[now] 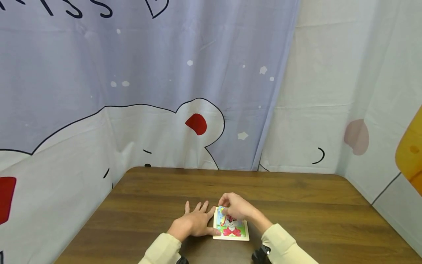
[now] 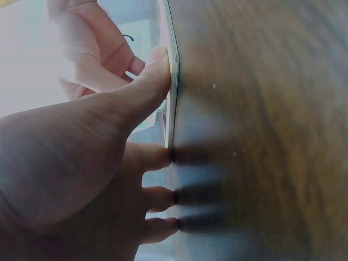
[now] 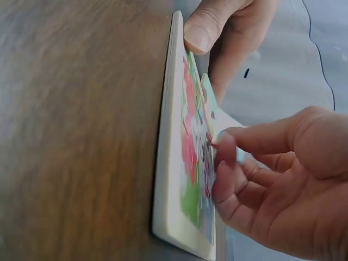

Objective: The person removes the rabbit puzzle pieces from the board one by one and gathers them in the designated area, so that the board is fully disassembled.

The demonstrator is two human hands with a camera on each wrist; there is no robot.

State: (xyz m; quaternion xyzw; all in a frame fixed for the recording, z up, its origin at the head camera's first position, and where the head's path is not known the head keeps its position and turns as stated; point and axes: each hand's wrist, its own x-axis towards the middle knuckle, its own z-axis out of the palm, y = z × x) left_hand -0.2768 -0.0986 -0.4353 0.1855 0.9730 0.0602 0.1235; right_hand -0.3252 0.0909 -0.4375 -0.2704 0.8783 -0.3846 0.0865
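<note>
A small square jigsaw puzzle [image 1: 231,231] with a pale frame lies on the table, its picture a cartoon animal in red and pink. Beside its left edge my left hand [image 1: 193,223] is spread, fingertips down on the wood and thumb [image 3: 199,38] pressing the frame's near corner. Over the upper part of the picture, my right hand [image 1: 238,207] pinches a puzzle piece [image 3: 209,100] between thumb and fingers. That piece stands tilted up from the board in the right wrist view. My right fingers hide part of the picture.
The brown wooden table [image 1: 296,205] stretches out on both sides of the puzzle and behind it. Past its far edge hangs a printed curtain [image 1: 165,139]. Dark wrist-worn devices [image 1: 261,253] sit at both cuffs.
</note>
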